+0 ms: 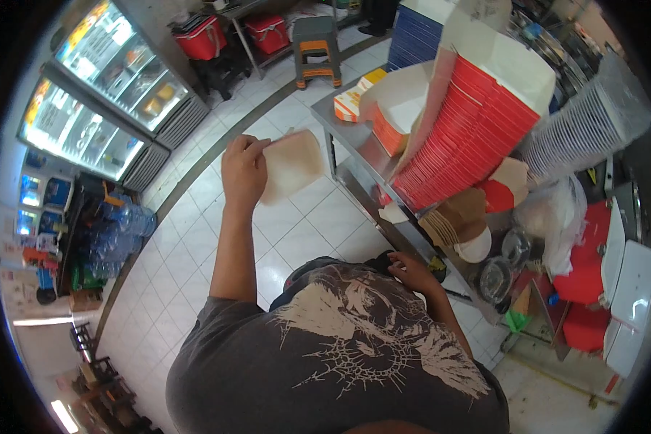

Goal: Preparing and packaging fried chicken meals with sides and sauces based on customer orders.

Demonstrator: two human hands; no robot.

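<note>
Raised in front of me, my left hand (244, 168) pinches the edge of a flat, pale, blurred item (293, 163), perhaps a paper container; its kind is not clear. My right hand (409, 271) hangs low beside my body near the steel table's edge, its fingers loosely bent, with nothing clearly in it. Close to that hand, on the steel table (358, 135), leans a tall nested stack of red paper food boxes (466, 125). An orange paper tray (390, 130) stands left of the stack, and brown paper containers (450, 222) lie below it.
Clear plastic lids (496, 279) and a plastic bag (559, 217) rest on the table's near part. Nested cups in plastic (591, 125) stand at the right. Beyond the tiled floor are a stool (317, 51), red cooler boxes (200, 38), glass-door fridges (114, 70) and water bottles (114, 233).
</note>
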